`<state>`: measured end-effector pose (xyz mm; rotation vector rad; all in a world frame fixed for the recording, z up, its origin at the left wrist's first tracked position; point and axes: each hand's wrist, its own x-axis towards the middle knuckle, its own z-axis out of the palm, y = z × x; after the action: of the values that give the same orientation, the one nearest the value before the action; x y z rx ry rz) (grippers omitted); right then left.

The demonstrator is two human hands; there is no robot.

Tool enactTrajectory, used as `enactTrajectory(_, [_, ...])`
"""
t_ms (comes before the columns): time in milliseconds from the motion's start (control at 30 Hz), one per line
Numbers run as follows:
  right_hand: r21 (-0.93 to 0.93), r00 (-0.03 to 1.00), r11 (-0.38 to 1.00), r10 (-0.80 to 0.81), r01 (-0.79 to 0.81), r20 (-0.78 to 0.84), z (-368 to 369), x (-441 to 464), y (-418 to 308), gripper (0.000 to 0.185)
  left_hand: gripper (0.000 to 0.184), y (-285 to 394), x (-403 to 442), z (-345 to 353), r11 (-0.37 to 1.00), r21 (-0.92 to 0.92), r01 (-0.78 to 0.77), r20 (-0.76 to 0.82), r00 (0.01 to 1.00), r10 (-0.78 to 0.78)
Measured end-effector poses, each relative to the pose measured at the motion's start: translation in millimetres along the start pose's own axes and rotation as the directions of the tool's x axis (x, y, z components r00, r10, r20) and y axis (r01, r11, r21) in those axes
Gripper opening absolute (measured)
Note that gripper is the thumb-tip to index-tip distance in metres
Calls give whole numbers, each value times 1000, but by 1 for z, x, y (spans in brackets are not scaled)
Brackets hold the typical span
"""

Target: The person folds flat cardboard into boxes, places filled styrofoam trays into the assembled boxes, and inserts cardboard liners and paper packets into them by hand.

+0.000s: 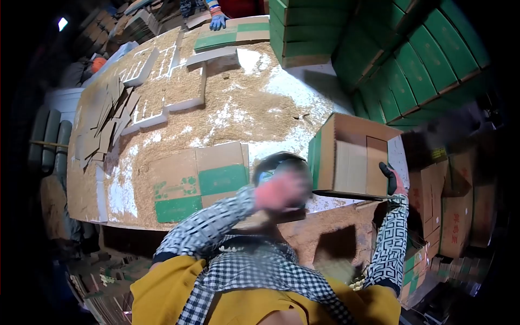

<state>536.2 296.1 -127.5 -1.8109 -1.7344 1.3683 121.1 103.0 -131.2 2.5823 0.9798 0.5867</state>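
Note:
An open, empty-looking cardboard box point(349, 162) with green sides stands tilted at the table's right front edge. My right hand point(394, 180), in a pink and black glove, grips the box's right wall. Left of the box, my left hand point(284, 187) is smeared by motion, over a dark round object point(271, 162) that I cannot make out clearly; its fingers do not show. A flattened green and brown carton point(197, 179) lies on the table point(124, 200) to the left of my left hand.
Green boxes point(411, 65) are stacked at the back right. White frames point(187, 103) and loose cardboard pieces point(103, 119) lie among the shavings. A co-worker's blue-gloved hand point(218, 21) rests on a carton at the far edge. Brown cartons point(452, 216) stand at the right.

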Motion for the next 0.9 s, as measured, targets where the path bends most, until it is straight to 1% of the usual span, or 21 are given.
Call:
enactTrajectory(33, [-206,995,975,61,-77,-84,12,-38,-72,58,38,22,-21,-48,992,-13,127,-83,988,-127])
enactTrajectory(67, [-68,962,971,-237,230,-135,-26,46,57,57,42,17,-61,-57,966,-45,253,-202,945,-257])
enactTrajectory(100, [-328,954,942,-36,-67,-296,-41,12,0,59,41,13,-97,-82,937,-36,347,-262,902,-344])
enactTrajectory(167, [64,657,997,25,36,-753,-32,-49,-76,54,41,-4,-193,-97,692,-47,720,-470,595,-651])
enactTrajectory(200, [-141,539,939,-299,314,-787,-7,-87,-120,52,41,-15,-239,-97,506,-27,862,-628,379,-680])
enactTrajectory(233, [23,543,777,-419,630,-727,45,-123,-177,49,52,-28,-300,-88,269,-77,960,-685,145,-714])
enactTrajectory(267, [262,694,703,-441,661,-569,86,-155,-198,48,59,-36,-341,-87,34,-60,998,-658,-14,-753])
enactTrajectory(300, [58,720,739,-631,671,-289,136,-166,-231,48,66,-46,-378,-87,-192,-38,981,-635,-172,-753])
enactTrajectory(367, [297,763,753,-637,588,105,272,-167,-263,62,71,-90,-476,-47,-160,-376,913,-503,-347,-792])
enactTrajectory(400, [351,867,856,-461,379,188,346,-142,-261,73,74,-109,-500,-33,-145,-530,835,-405,-400,-822])
enactTrajectory(433, [157,912,911,-398,380,100,411,-103,-237,87,78,-101,-483,-56,-300,-397,868,-315,-435,-843])
enactTrajectory(500, [-507,980,860,-140,51,-138,529,-22,-165,95,68,-107,-474,-70,-169,-382,909,-271,-285,-920])
enactTrajectory(533, [-404,991,905,120,-132,-57,522,-41,-193,93,62,-114,-474,-68,-149,-374,915,-263,-258,-930])
enactTrajectory(567, [-352,970,911,152,-213,-192,539,-47,-201,90,59,-114,-470,-73,-102,-290,952,-281,-186,-941])
enactTrajectory(600, [-375,961,912,69,-170,-268,559,-34,-188,74,50,-114,-474,-81,4,-504,864,-183,-102,-978])
enactTrajectory(667, [-304,954,946,18,-113,-299,562,-27,-175,54,36,-91,-468,-97,430,-355,830,-473,237,-849])
enactTrajectory(700, [-185,965,979,34,-84,-259,553,-39,-187,49,29,-97,-473,-93,354,-809,469,-334,128,-934])
enactTrajectory(767, [-177,979,984,-18,-19,-205,545,-66,-206,43,22,-119,-502,-86,202,-951,236,-222,-63,-973])
enactTrajectory(800, [-65,982,996,-73,63,-173,544,-84,-216,39,23,-131,-513,-79,231,-843,486,-368,-206,-907])
enactTrajectory(833, [26,995,995,-95,96,-39,552,-90,-215,42,26,-126,-517,-83,89,-949,301,-172,-262,-950])
enactTrajectory(900, [-180,999,983,-41,39,-10,573,-112,-218,70,34,-141,-552,-74,132,-832,539,-214,-90,-973])
